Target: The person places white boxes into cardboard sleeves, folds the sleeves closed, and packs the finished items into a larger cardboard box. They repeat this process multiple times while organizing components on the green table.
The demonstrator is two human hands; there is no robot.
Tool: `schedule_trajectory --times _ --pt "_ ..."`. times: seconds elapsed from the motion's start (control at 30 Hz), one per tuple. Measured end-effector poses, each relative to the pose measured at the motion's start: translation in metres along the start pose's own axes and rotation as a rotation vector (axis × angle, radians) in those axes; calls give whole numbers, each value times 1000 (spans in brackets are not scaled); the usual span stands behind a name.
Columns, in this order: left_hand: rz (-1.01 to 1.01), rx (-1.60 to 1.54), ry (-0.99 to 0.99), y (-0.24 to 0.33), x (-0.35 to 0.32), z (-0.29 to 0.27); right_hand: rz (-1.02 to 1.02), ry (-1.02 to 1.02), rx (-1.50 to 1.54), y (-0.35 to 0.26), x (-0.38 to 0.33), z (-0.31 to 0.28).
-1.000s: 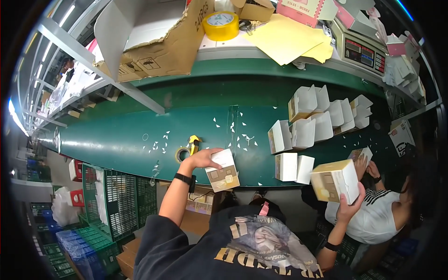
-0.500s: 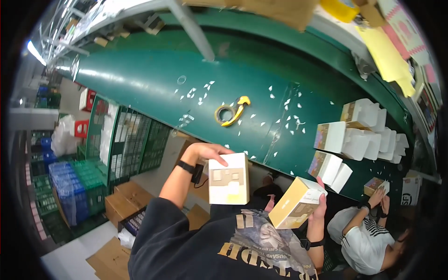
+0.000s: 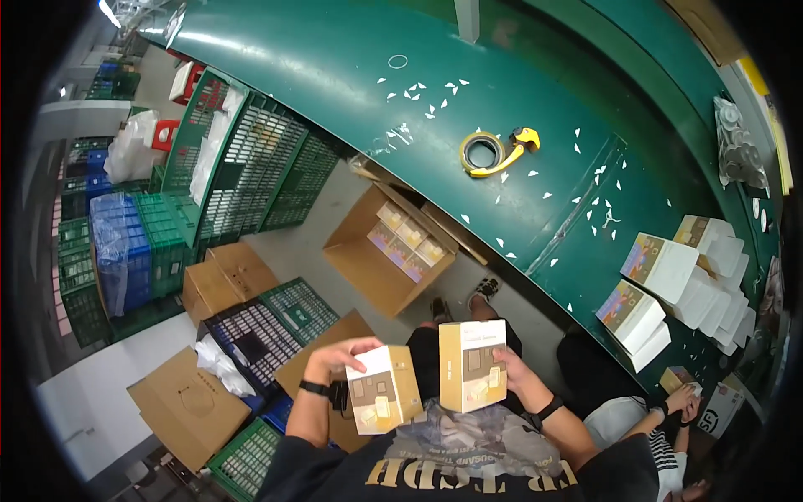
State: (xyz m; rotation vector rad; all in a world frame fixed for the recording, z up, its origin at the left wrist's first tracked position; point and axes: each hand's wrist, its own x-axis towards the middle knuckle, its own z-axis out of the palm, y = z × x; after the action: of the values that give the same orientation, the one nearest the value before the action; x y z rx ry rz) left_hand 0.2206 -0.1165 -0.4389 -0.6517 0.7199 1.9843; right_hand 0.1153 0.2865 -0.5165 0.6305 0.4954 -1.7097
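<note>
My left hand (image 3: pixel 351 355) grips a small white-and-tan printed carton (image 3: pixel 378 391) by its upper corner, fingers behind it and thumb on the white face. In my right hand (image 3: pixel 512 370) is a second carton (image 3: pixel 473 368) of the same kind, held upright by its right side. The two cartons hang in front of my chest, side by side with a narrow gap between them. Below them on the floor, to the left of my feet, stands an open cardboard box (image 3: pixel 351 266) with several similar printed cartons (image 3: pixel 408 243) inside.
On the green table (image 3: pixel 335 75) lie a yellow tape dispenser (image 3: pixel 502 152) and scattered white paper scraps (image 3: pixel 432 109). White cartons (image 3: pixel 661 268) stand at its right end. A co-worker's hands (image 3: pixel 682 403) hold a carton there. Green and blue crates (image 3: pixel 242 159) stand at left.
My view has swung down and left, bringing the open cardboard box into sight. Both cartons have come lower and closer together, and the right one has turned from tilted to upright.
</note>
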Motion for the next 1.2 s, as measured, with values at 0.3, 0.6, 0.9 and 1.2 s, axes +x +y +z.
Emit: schedule_trajectory --times 0.3,0.6,0.9,1.2 --pt "26 -452 292 -126 -82 -80 -286 187 -61 29 258 61" --pt "-113 -493 282 -130 -142 -259 -749 1100 -365 99 515 -74" --pt "-110 -501 647 -85 -138 -297 -912 1015 -213 57 581 -169" --pt "-278 -494 604 -77 -116 -314 -517 1831 -992 78 602 -181"
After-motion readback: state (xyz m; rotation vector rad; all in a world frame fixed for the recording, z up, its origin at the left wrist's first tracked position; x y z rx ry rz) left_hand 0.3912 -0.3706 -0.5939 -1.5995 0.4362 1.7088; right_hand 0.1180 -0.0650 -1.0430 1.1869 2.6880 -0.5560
